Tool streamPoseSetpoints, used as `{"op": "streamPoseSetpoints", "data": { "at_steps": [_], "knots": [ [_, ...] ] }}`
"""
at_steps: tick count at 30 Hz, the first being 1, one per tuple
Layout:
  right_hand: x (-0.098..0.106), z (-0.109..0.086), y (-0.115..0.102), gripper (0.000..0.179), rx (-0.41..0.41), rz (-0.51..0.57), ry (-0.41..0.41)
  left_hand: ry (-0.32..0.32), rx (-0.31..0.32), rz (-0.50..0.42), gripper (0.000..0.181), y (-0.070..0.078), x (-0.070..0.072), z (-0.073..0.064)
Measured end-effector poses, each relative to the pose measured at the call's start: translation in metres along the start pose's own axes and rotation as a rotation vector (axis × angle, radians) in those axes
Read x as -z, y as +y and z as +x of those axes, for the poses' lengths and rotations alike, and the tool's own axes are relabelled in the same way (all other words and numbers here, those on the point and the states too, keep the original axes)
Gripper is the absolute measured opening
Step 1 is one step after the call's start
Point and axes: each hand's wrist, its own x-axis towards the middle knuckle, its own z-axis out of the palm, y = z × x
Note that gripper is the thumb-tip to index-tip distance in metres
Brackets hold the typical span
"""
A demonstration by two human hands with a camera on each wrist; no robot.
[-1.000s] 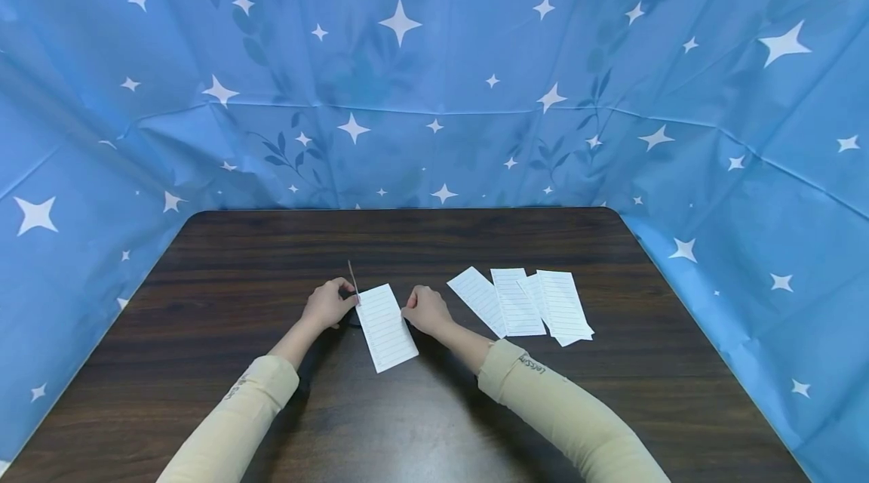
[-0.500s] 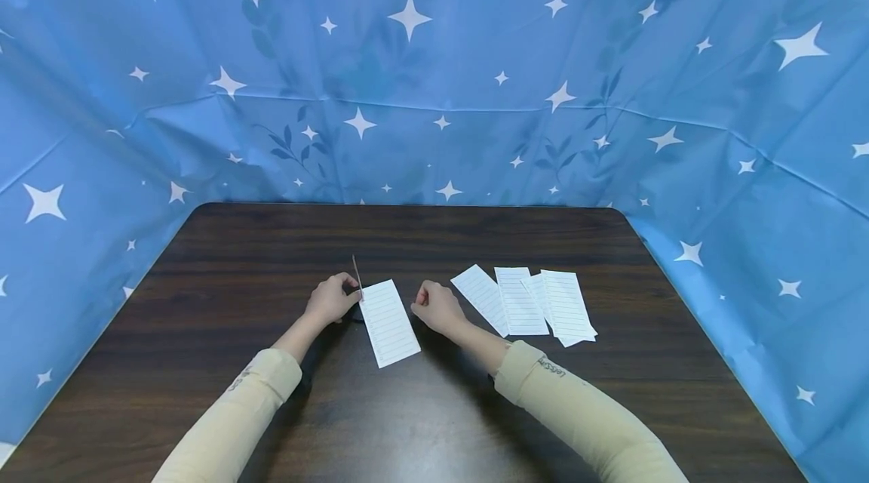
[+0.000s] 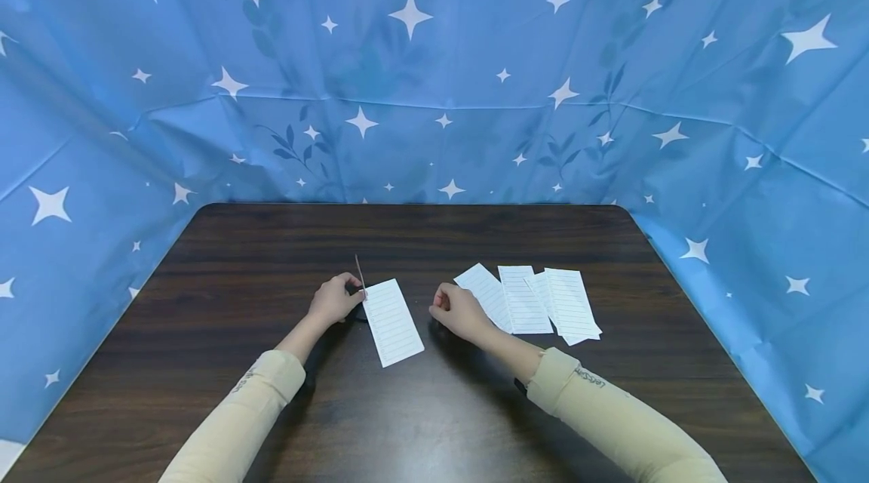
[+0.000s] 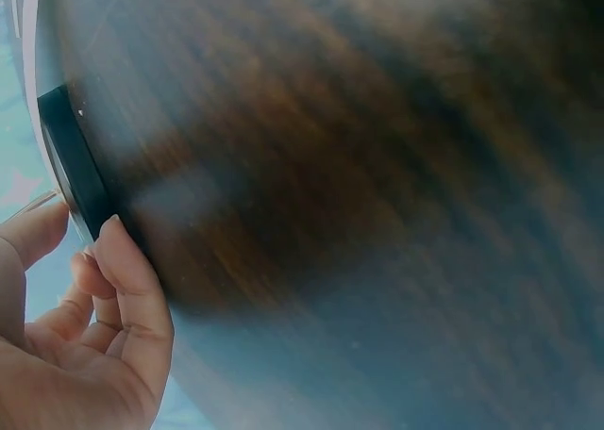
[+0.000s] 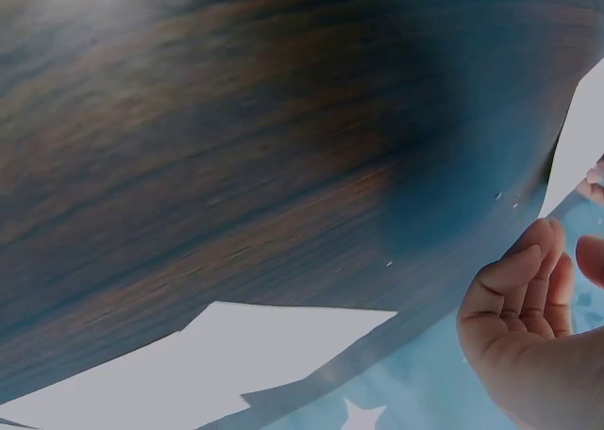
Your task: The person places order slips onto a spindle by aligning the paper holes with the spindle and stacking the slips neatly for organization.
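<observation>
A person works at a dark wood-grained surface (image 3: 204,279) with both arms reaching in from the near edge. A lined white card (image 3: 393,323) sits close to midway between the left and right edges, slightly turned, well in from the far edge.

The left hand (image 3: 334,300) is at the card's upper left corner, thumb and bent fingers (image 4: 142,326) pinching it there. A thin strip (image 3: 361,276) rises at that same corner, leaning a little; from where I stand I can't say what it is, or whether it is gripped too. The left wrist view shows a dark block (image 4: 74,161) against the fingertips, along the card's edge.

The right hand (image 3: 465,313) is on the other side of the card, with a gap between them. Its fingers are loosely curled, the thumb apart from them, and they grasp nothing. Just beyond that hand, toward the right edge of the surface, loose lined cards (image 3: 572,306) lie spread in a row, some overlapping; the hand and wrist partly cover the one nearest the middle.

Both sleeves (image 3: 234,423) are cream, with dark lettering near the cuffs. Past the far corners hangs a blue curtain (image 3: 448,53) with white stars and leafy sprigs.
</observation>
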Motion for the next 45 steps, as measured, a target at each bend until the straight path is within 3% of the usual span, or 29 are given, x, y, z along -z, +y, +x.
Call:
{"op": "streamPoseSetpoints", "data": {
  "at_steps": [16,24,31,45],
  "knots": [
    [0.026,-0.011,0.012,0.009,0.033,0.148,-0.024,-0.011,-0.003,-0.005,0.029,-0.002,-0.002,-0.001],
    [0.037,-0.016,0.019,0.008,-0.010,0.140,0.015,-0.023,0.013,-0.037,0.030,-0.006,-0.002,-0.004],
    [0.051,-0.025,0.027,0.008,-0.057,0.091,0.058,-0.028,-0.013,-0.091,0.031,-0.009,-0.002,0.001],
    [0.070,-0.040,0.052,0.008,-0.119,0.010,0.095,-0.047,-0.038,-0.104,0.031,-0.013,-0.002,0.002]
  ]
}}
